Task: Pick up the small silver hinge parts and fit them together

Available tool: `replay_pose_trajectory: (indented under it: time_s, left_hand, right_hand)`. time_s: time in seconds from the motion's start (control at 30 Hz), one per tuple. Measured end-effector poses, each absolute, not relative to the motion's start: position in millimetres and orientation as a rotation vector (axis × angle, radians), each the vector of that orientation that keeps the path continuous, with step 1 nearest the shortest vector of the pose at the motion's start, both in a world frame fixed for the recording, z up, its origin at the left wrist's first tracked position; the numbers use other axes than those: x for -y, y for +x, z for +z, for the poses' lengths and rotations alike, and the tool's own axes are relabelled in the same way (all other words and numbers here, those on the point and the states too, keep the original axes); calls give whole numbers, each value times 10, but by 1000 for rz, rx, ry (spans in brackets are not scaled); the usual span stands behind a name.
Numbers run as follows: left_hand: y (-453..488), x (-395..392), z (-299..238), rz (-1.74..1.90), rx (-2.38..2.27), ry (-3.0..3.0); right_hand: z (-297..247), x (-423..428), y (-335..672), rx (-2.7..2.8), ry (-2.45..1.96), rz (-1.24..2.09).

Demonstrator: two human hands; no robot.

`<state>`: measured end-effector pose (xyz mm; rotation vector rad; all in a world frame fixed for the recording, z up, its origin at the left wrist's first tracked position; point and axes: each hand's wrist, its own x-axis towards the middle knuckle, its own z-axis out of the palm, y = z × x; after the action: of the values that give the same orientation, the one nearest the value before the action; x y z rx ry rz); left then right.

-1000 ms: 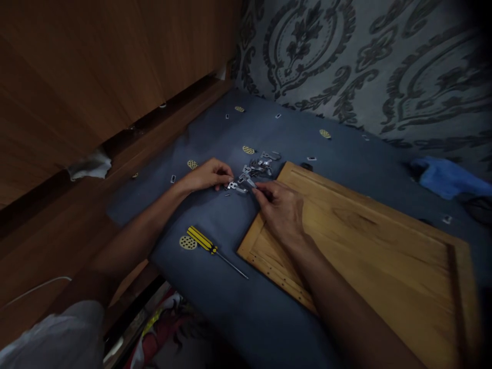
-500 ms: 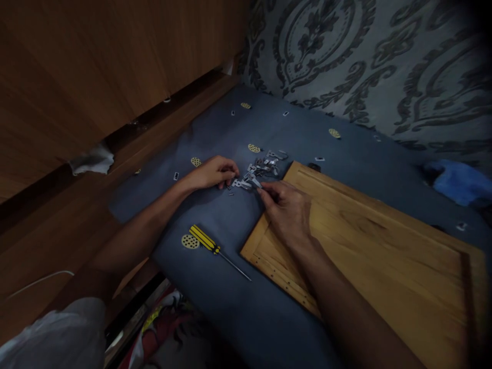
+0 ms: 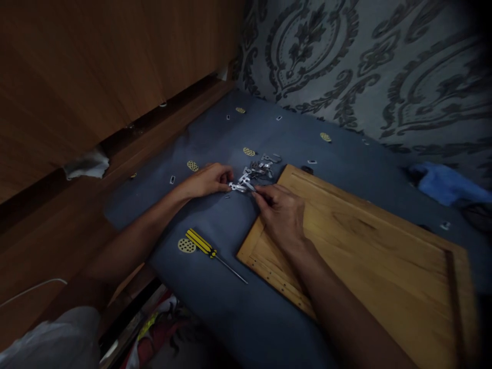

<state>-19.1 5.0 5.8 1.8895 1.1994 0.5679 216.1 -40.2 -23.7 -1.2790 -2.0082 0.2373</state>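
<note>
A small metal hinge piece (image 3: 239, 187) sits between both my hands on the blue cloth surface (image 3: 230, 297). My left hand (image 3: 207, 180) pinches its left end with curled fingers. My right hand (image 3: 280, 214) pinches its right end and rests over the corner of a wooden cabinet door (image 3: 369, 246). A pile of metal hinge parts (image 3: 261, 168) lies just beyond my fingertips. A yellow and black screwdriver (image 3: 210, 250) lies nearer to me, below my left forearm.
A wooden cabinet wall (image 3: 84, 72) rises on the left, with a crumpled white paper (image 3: 86, 165) at its base. A patterned grey backrest (image 3: 365, 72) stands behind. A blue cloth (image 3: 446, 183) lies at the right. Small yellow discs (image 3: 186, 245) dot the surface.
Both hands stay at the metal piece, with only slight finger shifts. The camera view wobbled a little.
</note>
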Motion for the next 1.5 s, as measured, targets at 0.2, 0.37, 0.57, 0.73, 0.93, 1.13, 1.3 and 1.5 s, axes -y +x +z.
replay_pose_trajectory:
  time_s: [0.2, 0.37, 0.57, 0.73, 0.93, 1.13, 1.3, 1.5]
  left_hand:
    - [-185, -30, 51, 599, -1156, 1922]
    - [-194, -20, 91, 584, -1043, 1927]
    - [-234, -29, 124, 592, -973, 1947]
    - [-234, -39, 92, 622, -947, 1950]
    - [-217, -52, 59, 696, -921, 1867]
    - [-192, 2, 199, 824, -848, 1669]
    - [-64, 225, 362, 784, -743, 1524]
    - [204, 511, 539, 744, -652, 1451]
  right_hand:
    - [-227, 398, 2139, 2125, -1303, 82]
    - [-171, 438, 2098, 2270, -1376, -57]
    - [-59, 396, 2057, 2500, -1438, -72]
    - [11, 384, 2024, 2538, -1466, 12]
    - [10, 412, 2033, 2257, -1470, 229]
    - [129, 535, 2094, 1857, -1289, 607]
    - [324, 923, 2173, 1595, -1165, 839]
    - [413, 1342, 2197, 1359, -1126, 966]
